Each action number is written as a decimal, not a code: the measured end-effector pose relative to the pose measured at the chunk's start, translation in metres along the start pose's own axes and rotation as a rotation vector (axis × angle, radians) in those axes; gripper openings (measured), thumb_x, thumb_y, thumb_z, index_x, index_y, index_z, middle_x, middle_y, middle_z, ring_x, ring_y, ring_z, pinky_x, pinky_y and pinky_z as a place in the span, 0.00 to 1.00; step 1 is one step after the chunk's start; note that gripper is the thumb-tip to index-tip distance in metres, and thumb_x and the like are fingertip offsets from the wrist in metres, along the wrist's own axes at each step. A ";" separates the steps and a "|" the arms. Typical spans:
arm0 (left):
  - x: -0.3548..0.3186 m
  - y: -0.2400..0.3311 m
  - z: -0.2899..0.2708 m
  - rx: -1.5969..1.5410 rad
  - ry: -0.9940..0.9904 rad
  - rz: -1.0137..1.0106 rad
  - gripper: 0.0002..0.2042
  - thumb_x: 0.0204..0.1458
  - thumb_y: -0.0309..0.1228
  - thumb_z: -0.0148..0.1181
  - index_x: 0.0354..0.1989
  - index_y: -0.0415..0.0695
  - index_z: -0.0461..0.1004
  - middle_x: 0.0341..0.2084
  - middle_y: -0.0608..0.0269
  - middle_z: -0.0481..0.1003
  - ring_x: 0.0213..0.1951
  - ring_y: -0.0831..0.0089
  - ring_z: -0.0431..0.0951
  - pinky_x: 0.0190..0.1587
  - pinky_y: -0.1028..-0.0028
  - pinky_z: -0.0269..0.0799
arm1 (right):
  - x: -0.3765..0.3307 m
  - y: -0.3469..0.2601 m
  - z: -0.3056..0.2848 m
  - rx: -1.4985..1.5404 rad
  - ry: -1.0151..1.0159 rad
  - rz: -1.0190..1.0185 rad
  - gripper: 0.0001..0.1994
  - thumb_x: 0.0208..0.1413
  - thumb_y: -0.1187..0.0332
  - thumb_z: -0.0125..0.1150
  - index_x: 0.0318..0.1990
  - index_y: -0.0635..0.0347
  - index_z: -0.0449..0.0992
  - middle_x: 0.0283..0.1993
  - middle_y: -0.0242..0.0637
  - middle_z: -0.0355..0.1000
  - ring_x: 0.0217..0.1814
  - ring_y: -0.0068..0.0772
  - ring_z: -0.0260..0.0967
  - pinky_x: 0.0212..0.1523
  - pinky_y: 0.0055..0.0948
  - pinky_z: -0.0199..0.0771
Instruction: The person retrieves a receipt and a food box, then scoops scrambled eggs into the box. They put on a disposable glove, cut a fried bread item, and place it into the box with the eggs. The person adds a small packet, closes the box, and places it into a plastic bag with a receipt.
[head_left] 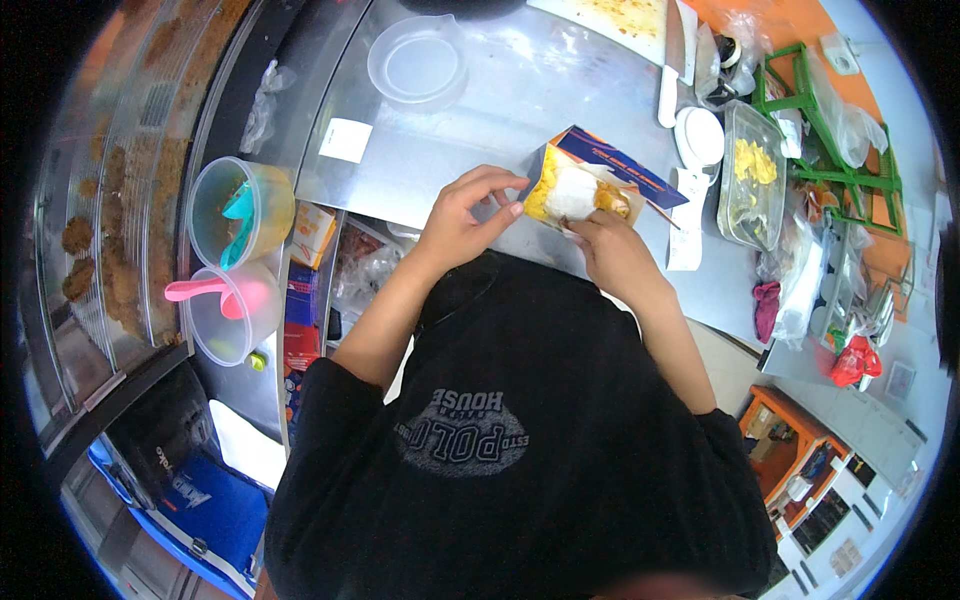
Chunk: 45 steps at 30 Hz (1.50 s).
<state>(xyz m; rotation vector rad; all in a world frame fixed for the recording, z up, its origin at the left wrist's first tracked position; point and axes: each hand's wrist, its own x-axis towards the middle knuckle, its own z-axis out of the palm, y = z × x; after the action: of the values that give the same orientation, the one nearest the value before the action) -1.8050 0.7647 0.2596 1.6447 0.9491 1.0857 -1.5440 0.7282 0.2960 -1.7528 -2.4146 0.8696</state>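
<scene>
A paper food box (622, 168) with a dark blue and orange lid stands open on the steel counter in front of me. Inside it lie yellow food (546, 185), a white lump or packet (574, 188) and a browned piece of food (612, 200). My left hand (468, 212) is at the box's left side, thumb and forefinger curved and apart, fingertips close to its edge. The fingers of my right hand (612, 245) are bent together at the box's near edge, by a bit of white. What they grip is partly hidden.
Right of the box are a paper slip (686, 222), a round white lid (699, 138) and a clear tub with yellow pieces (752, 165). A knife (670, 75) lies by a cutting board (620, 22). Two plastic tubs with scoops, one tub (212, 190) behind the other (215, 335), stand left.
</scene>
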 end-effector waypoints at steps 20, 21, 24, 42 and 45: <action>0.009 -0.010 0.000 -0.046 0.039 -0.088 0.14 0.57 0.26 0.67 0.52 0.42 0.82 0.46 0.60 0.81 0.41 0.75 0.78 0.47 0.74 0.72 | -0.018 0.001 0.016 -0.118 0.307 -0.254 0.16 0.48 0.68 0.75 0.46 0.55 0.81 0.43 0.37 0.75 0.50 0.44 0.71 0.52 0.45 0.70; 0.010 -0.010 -0.001 -0.038 0.043 -0.087 0.14 0.57 0.26 0.67 0.52 0.42 0.82 0.46 0.60 0.81 0.41 0.75 0.78 0.47 0.75 0.72 | -0.021 0.003 0.017 -0.131 0.252 -0.272 0.18 0.48 0.68 0.75 0.48 0.55 0.81 0.44 0.36 0.75 0.50 0.43 0.71 0.50 0.44 0.69; 0.016 -0.011 0.000 -0.030 0.048 -0.075 0.14 0.57 0.26 0.67 0.52 0.42 0.82 0.46 0.60 0.81 0.40 0.76 0.78 0.47 0.75 0.72 | -0.021 0.006 0.021 -0.146 0.312 -0.275 0.20 0.48 0.68 0.75 0.50 0.56 0.82 0.43 0.35 0.75 0.49 0.41 0.70 0.49 0.41 0.68; 0.032 -0.003 0.012 -0.007 -0.011 -0.043 0.13 0.57 0.25 0.66 0.52 0.41 0.82 0.45 0.59 0.81 0.40 0.74 0.79 0.44 0.74 0.72 | 0.012 0.005 0.049 -0.452 0.244 -0.306 0.06 0.57 0.68 0.55 0.40 0.53 0.76 0.34 0.33 0.75 0.44 0.33 0.71 0.47 0.37 0.64; 0.042 -0.002 0.017 0.006 -0.012 -0.008 0.13 0.58 0.26 0.66 0.51 0.41 0.81 0.44 0.59 0.81 0.40 0.72 0.81 0.42 0.74 0.73 | 0.014 0.005 0.048 -0.466 0.221 -0.304 0.08 0.58 0.68 0.55 0.43 0.53 0.76 0.35 0.33 0.76 0.45 0.33 0.71 0.48 0.37 0.64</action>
<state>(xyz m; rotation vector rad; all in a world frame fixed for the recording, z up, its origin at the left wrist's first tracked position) -1.7760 0.7992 0.2644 1.6492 0.9516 1.0671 -1.5610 0.7217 0.2497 -1.4232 -2.7695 0.0781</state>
